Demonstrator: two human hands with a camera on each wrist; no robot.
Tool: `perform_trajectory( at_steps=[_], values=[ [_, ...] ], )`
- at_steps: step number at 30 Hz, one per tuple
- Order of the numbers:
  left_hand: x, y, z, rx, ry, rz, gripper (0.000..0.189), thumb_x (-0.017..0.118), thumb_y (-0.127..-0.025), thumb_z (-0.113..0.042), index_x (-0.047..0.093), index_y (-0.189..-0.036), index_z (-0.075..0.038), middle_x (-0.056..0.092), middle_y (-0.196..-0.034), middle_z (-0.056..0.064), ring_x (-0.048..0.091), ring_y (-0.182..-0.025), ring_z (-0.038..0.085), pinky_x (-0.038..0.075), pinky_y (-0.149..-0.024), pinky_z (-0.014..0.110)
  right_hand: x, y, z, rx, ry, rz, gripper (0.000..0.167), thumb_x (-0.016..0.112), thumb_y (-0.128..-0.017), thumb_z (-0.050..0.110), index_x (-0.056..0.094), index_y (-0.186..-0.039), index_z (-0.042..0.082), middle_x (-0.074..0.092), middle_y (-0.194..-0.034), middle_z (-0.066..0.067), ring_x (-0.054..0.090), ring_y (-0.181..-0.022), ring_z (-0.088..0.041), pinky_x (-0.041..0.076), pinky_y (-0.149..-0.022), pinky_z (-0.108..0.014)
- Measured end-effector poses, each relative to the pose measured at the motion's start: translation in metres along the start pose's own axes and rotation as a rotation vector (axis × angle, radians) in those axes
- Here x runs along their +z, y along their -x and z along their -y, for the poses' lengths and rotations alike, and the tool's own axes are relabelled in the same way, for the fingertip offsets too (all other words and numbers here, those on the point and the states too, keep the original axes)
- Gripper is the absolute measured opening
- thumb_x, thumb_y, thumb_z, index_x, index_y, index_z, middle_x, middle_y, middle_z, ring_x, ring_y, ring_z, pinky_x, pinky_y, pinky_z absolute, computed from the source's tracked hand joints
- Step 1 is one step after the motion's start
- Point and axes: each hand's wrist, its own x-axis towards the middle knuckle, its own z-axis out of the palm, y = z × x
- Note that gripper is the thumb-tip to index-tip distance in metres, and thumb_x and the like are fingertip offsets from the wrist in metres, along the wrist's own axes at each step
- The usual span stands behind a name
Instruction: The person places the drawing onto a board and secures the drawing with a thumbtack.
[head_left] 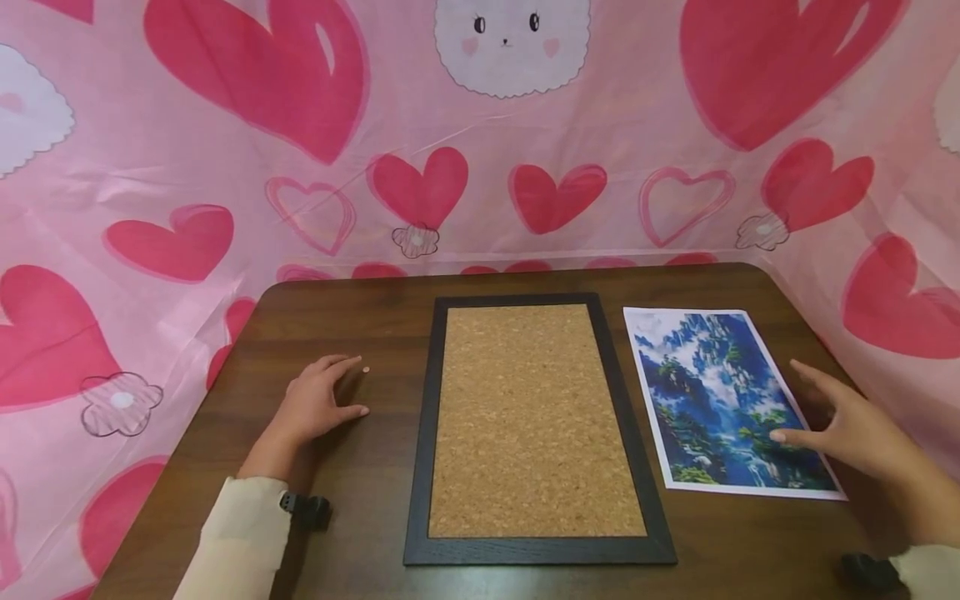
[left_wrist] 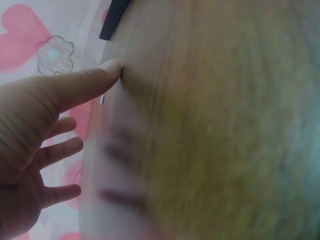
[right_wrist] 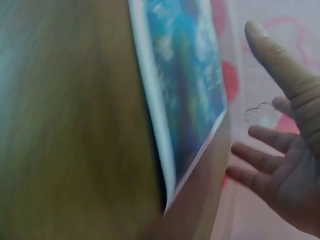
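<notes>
Right hand (head_left: 862, 432), fingers spread, is beside the landscape print (head_left: 712, 392); left hand (head_left: 315, 402), likewise spread, nears a white speck (head_left: 366, 369).

White-bordered print (head_left: 705, 400) of blue misty mountains, flat on brown table (head_left: 352, 310), nearest right hand (head_left: 862, 429). Black-framed corkboard (head_left: 532, 425), flat, left of print. Tiny pale piece (head_left: 366, 369) just beside left hand (head_left: 315, 400).

The cork panel (head_left: 536, 425) is granular, matt and rough-looking; its frame (head_left: 538, 551) shows a matt, wood-like grain. The printed sheet (head_left: 720, 408) is smooth paper. The tabletop (head_left: 345, 312) has smooth wood grain with a soft sheen. The backdrop (head_left: 487, 125) is creased, cloth-like sheeting.
</notes>
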Motion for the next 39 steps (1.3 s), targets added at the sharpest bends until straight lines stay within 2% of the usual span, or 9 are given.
perform_trajectory(
  at_steps=[6,10,12,14,17,21,26,33,39],
  values=[
    [0.001,-0.002,0.006,0.029,0.041,-0.002,0.079,0.09,-0.07,-0.028,0.055,-0.136,-0.002,0.056,-0.128,0.02,0.052,-0.117,0.039,0.039,-0.1,0.06,0.002,0.004,-0.014,0.013,-0.049,0.068,0.115,0.089,-0.069,0.03,0.018,-0.148,-0.012,0.033,-0.134,-0.045,0.042,-0.107,-0.065,0.045,-0.08,-0.068],
    [0.001,-0.005,0.009,0.043,0.095,0.007,0.074,0.089,-0.071,-0.026,0.058,-0.132,0.001,0.059,-0.125,0.021,0.055,-0.112,0.038,0.044,-0.097,0.056,0.005,0.005,-0.023,0.022,-0.078,0.06,0.111,0.089,-0.07,0.027,0.02,-0.148,-0.012,0.036,-0.132,-0.043,0.044,-0.106,-0.06,0.055,-0.075,-0.031],
    [0.002,-0.007,0.011,0.045,0.114,0.009,0.071,0.089,-0.071,-0.025,0.059,-0.13,0.002,0.061,-0.123,0.021,0.057,-0.109,0.037,0.046,-0.094,0.055,0.008,0.005,-0.027,0.021,-0.095,0.036,0.109,0.089,-0.071,0.024,0.021,-0.147,-0.012,0.039,-0.131,-0.041,0.046,-0.104,-0.056,0.047,-0.067,-0.014],
    [0.002,-0.01,0.013,0.048,0.124,0.013,0.07,0.088,-0.072,-0.026,0.06,-0.129,0.003,0.062,-0.122,0.021,0.059,-0.106,0.037,0.047,-0.092,0.054,0.011,0.005,-0.031,0.025,-0.111,0.015,0.106,0.089,-0.071,0.023,0.023,-0.147,-0.012,0.041,-0.129,-0.041,0.048,-0.101,-0.051,0.038,-0.062,-0.008],
    [0.003,-0.015,0.016,0.044,0.13,0.017,0.071,0.088,-0.072,-0.027,0.06,-0.129,0.003,0.062,-0.12,0.022,0.061,-0.102,0.037,0.049,-0.09,0.054,0.015,0.006,-0.035,0.027,-0.117,-0.024,0.102,0.09,-0.07,0.022,0.029,-0.144,-0.013,0.045,-0.126,-0.038,0.056,-0.094,-0.019,0.038,-0.062,-0.008],
    [0.004,-0.02,0.019,0.028,0.131,0.016,0.072,0.088,-0.072,-0.029,0.059,-0.13,0.004,0.062,-0.117,0.021,0.06,-0.098,0.035,0.049,-0.088,0.053,0.018,0.005,-0.039,0.026,-0.124,-0.048,0.097,0.09,-0.069,0.02,0.035,-0.14,-0.015,0.05,-0.118,-0.033,0.043,-0.076,0.011,0.042,-0.062,-0.01],
    [0.008,-0.023,0.02,0.033,0.13,-0.021,0.067,0.088,-0.072,-0.027,0.063,-0.125,0.005,0.063,-0.108,0.019,0.058,-0.091,0.031,0.048,-0.083,0.049,0.017,0.004,-0.04,0.072,-0.124,-0.013,0.095,0.088,-0.072,0.022,0.034,-0.138,-0.019,0.054,-0.106,-0.025,0.048,-0.071,0.0,0.048,-0.06,-0.016],
    [0.013,-0.028,0.025,0.017,0.154,-0.077,0.04,0.085,-0.077,-0.018,0.073,-0.11,0.0,0.062,-0.095,0.011,0.051,-0.083,0.024,0.043,-0.072,0.039,0.011,0.002,-0.035,0.149,-0.094,0.045,0.092,0.085,-0.075,0.031,0.038,-0.133,-0.023,0.058,-0.091,-0.015,0.05,-0.071,-0.013,0.049,-0.058,-0.02],
    [0.017,-0.034,0.03,0.021,0.169,-0.11,0.027,0.081,-0.08,-0.015,0.076,-0.104,-0.003,0.06,-0.085,0.007,0.048,-0.075,0.02,0.039,-0.065,0.034,0.008,0.0,-0.031,0.181,-0.061,0.083,0.096,0.084,-0.075,0.039,0.039,-0.133,-0.023,0.058,-0.091,-0.014,0.051,-0.078,-0.023,0.047,-0.058,-0.022]
  ],
)
